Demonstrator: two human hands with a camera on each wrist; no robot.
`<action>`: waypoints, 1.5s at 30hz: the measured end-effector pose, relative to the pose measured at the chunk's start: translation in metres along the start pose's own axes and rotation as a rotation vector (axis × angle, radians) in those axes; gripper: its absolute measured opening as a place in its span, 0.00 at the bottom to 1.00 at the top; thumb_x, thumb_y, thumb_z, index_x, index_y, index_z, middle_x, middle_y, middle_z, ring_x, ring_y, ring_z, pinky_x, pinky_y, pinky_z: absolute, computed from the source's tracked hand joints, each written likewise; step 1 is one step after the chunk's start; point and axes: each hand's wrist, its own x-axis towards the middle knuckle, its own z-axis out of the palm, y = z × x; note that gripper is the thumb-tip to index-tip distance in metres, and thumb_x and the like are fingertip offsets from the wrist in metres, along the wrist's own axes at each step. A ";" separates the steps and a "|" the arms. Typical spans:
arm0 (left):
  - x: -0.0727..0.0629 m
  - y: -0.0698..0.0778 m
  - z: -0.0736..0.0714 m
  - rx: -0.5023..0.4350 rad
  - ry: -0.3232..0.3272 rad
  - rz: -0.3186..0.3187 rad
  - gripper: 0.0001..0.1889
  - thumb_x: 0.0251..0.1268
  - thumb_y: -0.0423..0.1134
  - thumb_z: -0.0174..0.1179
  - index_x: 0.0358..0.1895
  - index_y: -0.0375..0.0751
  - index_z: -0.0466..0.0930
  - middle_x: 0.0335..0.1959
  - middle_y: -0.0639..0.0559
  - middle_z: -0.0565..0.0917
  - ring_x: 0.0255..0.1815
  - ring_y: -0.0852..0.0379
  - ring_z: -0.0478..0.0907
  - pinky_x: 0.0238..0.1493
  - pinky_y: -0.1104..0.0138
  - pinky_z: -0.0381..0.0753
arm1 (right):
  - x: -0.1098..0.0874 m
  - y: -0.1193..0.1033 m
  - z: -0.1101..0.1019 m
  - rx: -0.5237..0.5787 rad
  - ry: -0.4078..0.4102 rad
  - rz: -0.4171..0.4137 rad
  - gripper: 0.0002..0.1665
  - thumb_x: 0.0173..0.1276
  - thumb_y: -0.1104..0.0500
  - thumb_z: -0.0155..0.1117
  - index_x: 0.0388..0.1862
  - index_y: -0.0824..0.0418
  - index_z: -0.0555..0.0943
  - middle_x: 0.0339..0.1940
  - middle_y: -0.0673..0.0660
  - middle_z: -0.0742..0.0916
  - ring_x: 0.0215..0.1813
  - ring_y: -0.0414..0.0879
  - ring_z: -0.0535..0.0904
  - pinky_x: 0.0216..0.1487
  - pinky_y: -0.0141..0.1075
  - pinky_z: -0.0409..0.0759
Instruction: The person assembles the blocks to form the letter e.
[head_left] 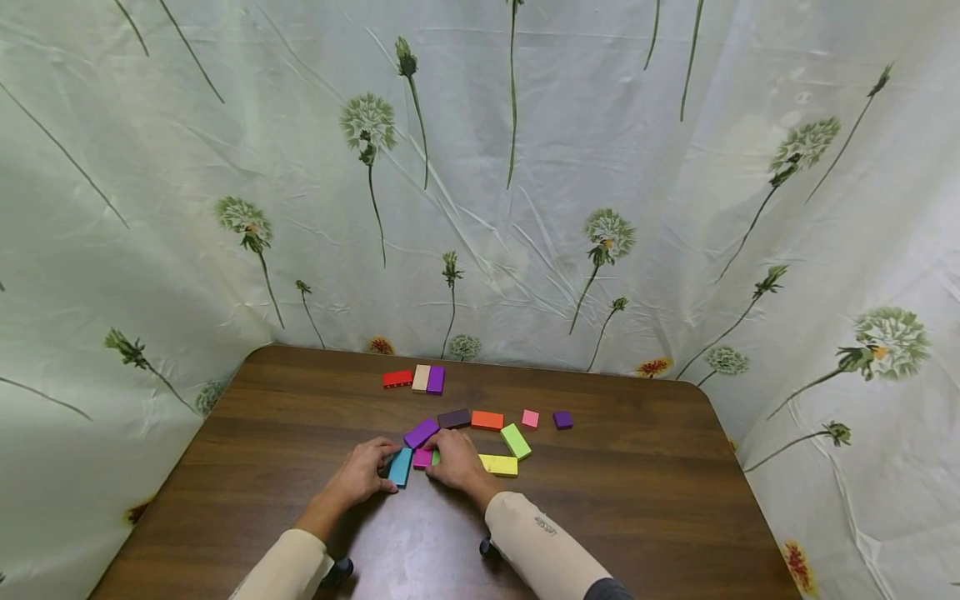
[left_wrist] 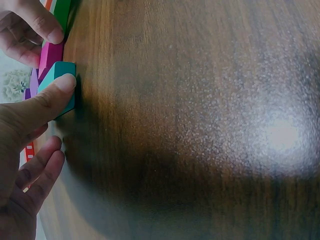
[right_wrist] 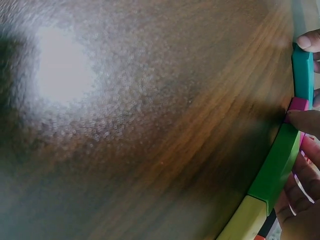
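Note:
My left hand (head_left: 358,473) grips a teal block (head_left: 401,467) between thumb and fingers, at the left of a ring of coloured blocks. In the left wrist view the thumb (left_wrist: 52,95) lies across the teal block's near end. My right hand (head_left: 456,460) pinches a small magenta block (head_left: 422,459) just right of it. A green block (right_wrist: 277,167) continues the line from the magenta one and is mostly covered by the right hand in the head view. Beyond it comes a yellow block (head_left: 501,465). A purple block (head_left: 422,433) lies just behind the teal and magenta ones.
Dark brown (head_left: 454,418), orange (head_left: 487,421) and lime (head_left: 516,442) blocks curve round the ring's far and right sides. Farther back lie red (head_left: 397,379), beige (head_left: 422,379) and purple blocks. Small pink (head_left: 530,419) and dark purple (head_left: 563,420) blocks sit to the right on the wooden table (head_left: 637,500).

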 end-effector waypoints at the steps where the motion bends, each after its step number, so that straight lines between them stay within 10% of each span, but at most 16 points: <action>1: 0.000 0.000 0.000 -0.001 0.000 -0.001 0.31 0.34 0.35 0.79 0.49 0.29 0.82 0.44 0.46 0.80 0.33 0.57 0.75 0.34 0.67 0.74 | 0.000 0.000 0.000 -0.004 -0.001 0.000 0.15 0.55 0.56 0.74 0.42 0.57 0.86 0.40 0.49 0.84 0.50 0.46 0.78 0.59 0.41 0.70; 23: 0.000 0.000 0.002 0.000 -0.012 -0.002 0.31 0.35 0.35 0.79 0.49 0.29 0.82 0.44 0.46 0.80 0.33 0.57 0.76 0.36 0.66 0.75 | -0.008 0.008 -0.006 0.079 -0.009 0.003 0.20 0.54 0.55 0.74 0.47 0.57 0.84 0.38 0.48 0.81 0.46 0.44 0.75 0.54 0.38 0.72; 45: 0.002 0.005 -0.002 0.010 -0.014 -0.043 0.31 0.35 0.35 0.80 0.50 0.30 0.82 0.46 0.46 0.80 0.36 0.55 0.75 0.39 0.61 0.75 | -0.060 0.082 -0.043 0.102 0.045 -0.037 0.19 0.54 0.59 0.74 0.45 0.63 0.84 0.42 0.54 0.83 0.47 0.50 0.77 0.53 0.46 0.74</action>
